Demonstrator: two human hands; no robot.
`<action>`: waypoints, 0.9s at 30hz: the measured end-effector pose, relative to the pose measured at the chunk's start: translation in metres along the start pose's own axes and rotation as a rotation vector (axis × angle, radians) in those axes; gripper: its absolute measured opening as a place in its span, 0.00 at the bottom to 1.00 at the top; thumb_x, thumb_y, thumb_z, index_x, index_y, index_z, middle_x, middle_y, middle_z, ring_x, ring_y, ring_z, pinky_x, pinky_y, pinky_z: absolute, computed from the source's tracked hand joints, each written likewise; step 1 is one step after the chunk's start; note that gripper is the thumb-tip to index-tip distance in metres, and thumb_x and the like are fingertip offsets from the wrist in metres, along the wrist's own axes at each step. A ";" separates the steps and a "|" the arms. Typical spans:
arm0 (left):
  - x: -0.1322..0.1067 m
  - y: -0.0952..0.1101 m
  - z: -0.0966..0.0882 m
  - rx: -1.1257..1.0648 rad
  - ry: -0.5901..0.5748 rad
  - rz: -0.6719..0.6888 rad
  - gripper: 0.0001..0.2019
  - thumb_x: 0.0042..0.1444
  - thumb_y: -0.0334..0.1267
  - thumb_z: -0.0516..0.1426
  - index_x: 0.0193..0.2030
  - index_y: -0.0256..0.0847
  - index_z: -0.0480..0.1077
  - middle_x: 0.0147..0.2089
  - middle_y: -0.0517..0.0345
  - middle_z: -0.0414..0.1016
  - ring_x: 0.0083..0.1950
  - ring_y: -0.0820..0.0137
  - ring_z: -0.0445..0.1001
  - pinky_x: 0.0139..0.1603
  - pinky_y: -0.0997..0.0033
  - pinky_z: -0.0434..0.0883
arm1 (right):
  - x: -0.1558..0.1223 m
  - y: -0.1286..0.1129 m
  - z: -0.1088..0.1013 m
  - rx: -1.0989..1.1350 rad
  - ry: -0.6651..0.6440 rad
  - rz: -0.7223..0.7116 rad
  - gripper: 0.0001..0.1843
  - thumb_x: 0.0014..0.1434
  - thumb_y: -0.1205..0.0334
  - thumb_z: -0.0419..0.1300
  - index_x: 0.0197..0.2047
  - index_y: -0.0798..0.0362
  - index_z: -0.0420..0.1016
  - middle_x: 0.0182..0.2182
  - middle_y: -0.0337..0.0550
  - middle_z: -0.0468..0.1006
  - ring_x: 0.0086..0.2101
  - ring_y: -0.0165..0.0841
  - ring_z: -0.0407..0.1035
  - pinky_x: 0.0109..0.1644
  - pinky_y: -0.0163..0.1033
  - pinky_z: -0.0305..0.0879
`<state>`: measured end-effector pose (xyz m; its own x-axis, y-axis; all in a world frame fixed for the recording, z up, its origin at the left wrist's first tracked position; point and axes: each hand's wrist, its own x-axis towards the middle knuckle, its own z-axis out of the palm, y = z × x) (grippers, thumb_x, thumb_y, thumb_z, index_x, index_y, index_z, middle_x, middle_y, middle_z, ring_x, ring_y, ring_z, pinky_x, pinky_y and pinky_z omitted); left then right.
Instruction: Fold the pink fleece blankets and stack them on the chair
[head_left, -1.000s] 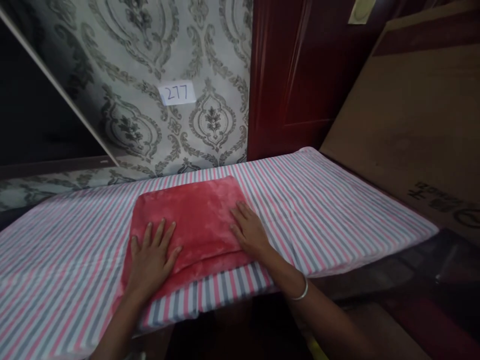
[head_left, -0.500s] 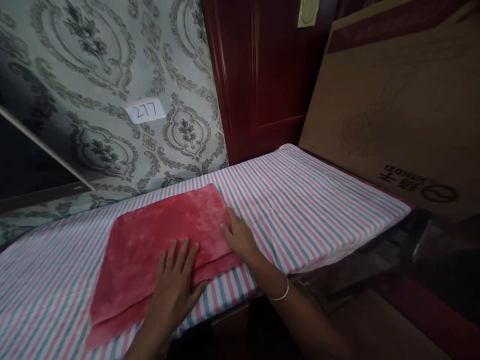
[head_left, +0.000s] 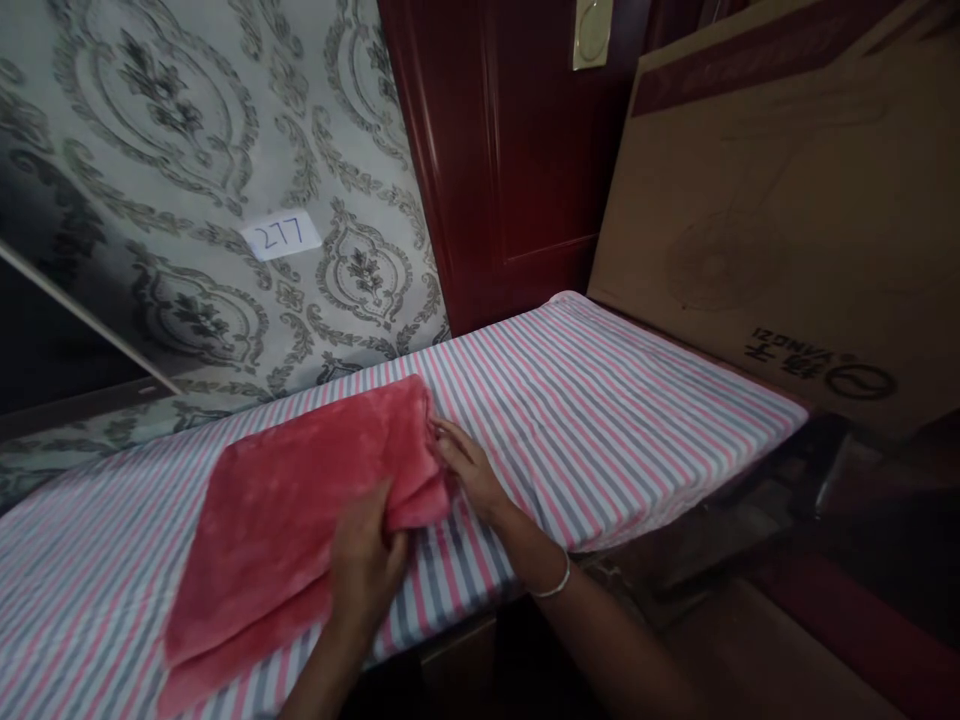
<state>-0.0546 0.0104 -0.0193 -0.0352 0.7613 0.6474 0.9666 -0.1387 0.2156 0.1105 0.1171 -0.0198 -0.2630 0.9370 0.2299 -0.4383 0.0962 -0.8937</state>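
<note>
A folded red plush cloth [head_left: 285, 510] lies on a striped sheet, its layers showing along the front and right edges. My left hand [head_left: 364, 570] is at the cloth's front edge, its fingers bent over the fabric and blurred by motion, the thumb below. At the right edge, my right hand [head_left: 469, 470] has its fingers closed on the bunched-up side of the cloth. That right side is raised and creased between the two hands. A white bracelet [head_left: 556, 580] circles my right wrist.
The sheet [head_left: 600, 390], striped pink, grey and white, covers a narrow bed-like surface. Patterned wallpaper with a paper label reading 277 [head_left: 283, 235] and a dark red door [head_left: 517, 150] stand behind. A big cardboard box [head_left: 750, 220] leans at the right.
My left hand has gone from lying flat with spread fingers to gripping the front edge. The cloth's right side is drawn inward and lifted; my right hand has shifted slightly left.
</note>
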 end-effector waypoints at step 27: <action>-0.012 -0.001 -0.076 -0.080 0.095 -0.181 0.23 0.59 0.47 0.58 0.60 0.46 0.74 0.52 0.53 0.83 0.53 0.55 0.81 0.57 0.51 0.78 | 0.053 0.009 -0.007 0.228 -0.076 0.478 0.24 0.65 0.37 0.55 0.45 0.49 0.75 0.29 0.41 0.79 0.31 0.38 0.73 0.38 0.46 0.73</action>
<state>-0.0748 -0.0465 0.0283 -0.2340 0.7155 0.6583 0.9191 -0.0581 0.3898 0.0986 0.1697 -0.0184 -0.5365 0.8309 -0.1472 -0.4278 -0.4182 -0.8013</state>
